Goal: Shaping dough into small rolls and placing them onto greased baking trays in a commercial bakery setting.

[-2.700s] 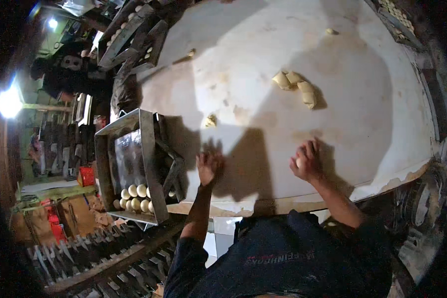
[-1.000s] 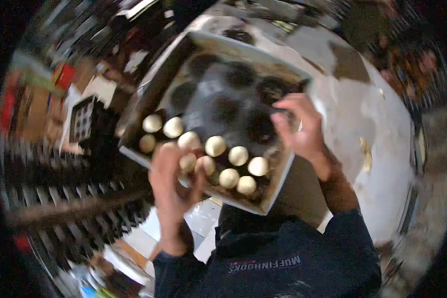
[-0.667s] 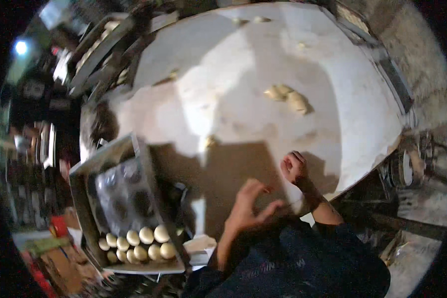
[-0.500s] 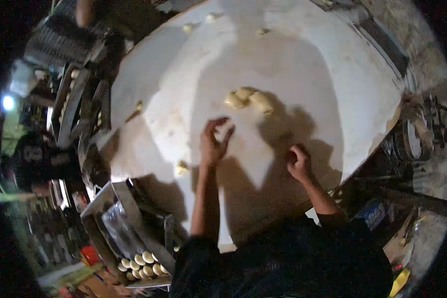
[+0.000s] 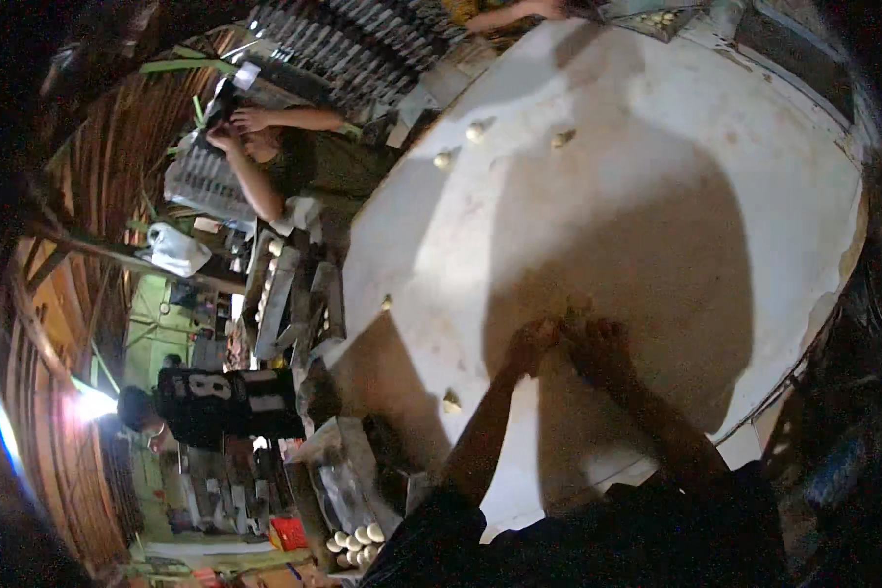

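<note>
Both hands have come together in the dark shadow over the white tabletop [image 5: 657, 245]. My left hand [image 5: 531, 350] is closed, fingertips pressed together beside my right hand; what they hold is too dark to make out. With its fingers apart, my right hand [image 5: 600, 350] reaches over the table right next to it. Just beyond the fingertips is a dim patch of dough [image 5: 580, 308], partly hidden by the hands and hard to see in the shade. A small piece of dough [image 5: 452, 402] lies to the left of my left forearm.
More small dough balls [image 5: 474, 131] lie toward the table's far left. At lower left a metal tray [image 5: 335, 465] holds several round dough balls [image 5: 356, 541]. Another tray [image 5: 276, 299] stands beside the table's left edge. Two people are at the left, one with bare forearms [image 5: 255, 176].
My hands, apart before, have moved together over the dough. The view has swung left, bringing the people and more of the room into sight.
</note>
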Demonstrator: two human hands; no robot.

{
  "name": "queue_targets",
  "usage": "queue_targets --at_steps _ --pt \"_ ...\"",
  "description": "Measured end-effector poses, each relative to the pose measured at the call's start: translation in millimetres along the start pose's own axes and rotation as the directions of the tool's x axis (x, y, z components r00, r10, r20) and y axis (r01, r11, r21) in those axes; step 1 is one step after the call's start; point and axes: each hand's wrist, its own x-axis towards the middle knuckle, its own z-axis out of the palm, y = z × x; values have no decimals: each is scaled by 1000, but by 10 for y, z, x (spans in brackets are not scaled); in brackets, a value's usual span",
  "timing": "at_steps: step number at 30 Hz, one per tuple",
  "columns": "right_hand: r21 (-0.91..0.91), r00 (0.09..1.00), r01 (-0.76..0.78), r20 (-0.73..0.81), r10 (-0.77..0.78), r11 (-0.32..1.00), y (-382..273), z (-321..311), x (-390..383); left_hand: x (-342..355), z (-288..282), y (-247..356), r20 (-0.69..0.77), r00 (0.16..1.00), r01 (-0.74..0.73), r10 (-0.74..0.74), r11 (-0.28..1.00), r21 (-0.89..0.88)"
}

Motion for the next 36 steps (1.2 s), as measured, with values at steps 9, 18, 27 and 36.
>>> queue_targets --at_steps 9,18,27,36 --pt "189 940 138 -335 -68 972 -354 -107 -30 -2326 1352 160 -302 733 538 -610 791 -292" --pt "821 786 -571 553 -278 18 -1936 -50 -1625 -3674 756 1432 -269 685 -577 -677 -279 -768" --pt "915 904 -399 404 -143 66 -2415 -887 -1745 -4061 715 1298 -659 393 -606 -642 359 -710" --pt "963 811 -17 -144 567 268 -1491 -769 -1172 -3419 810 1491 -596 411 -570 -690 316 -759"
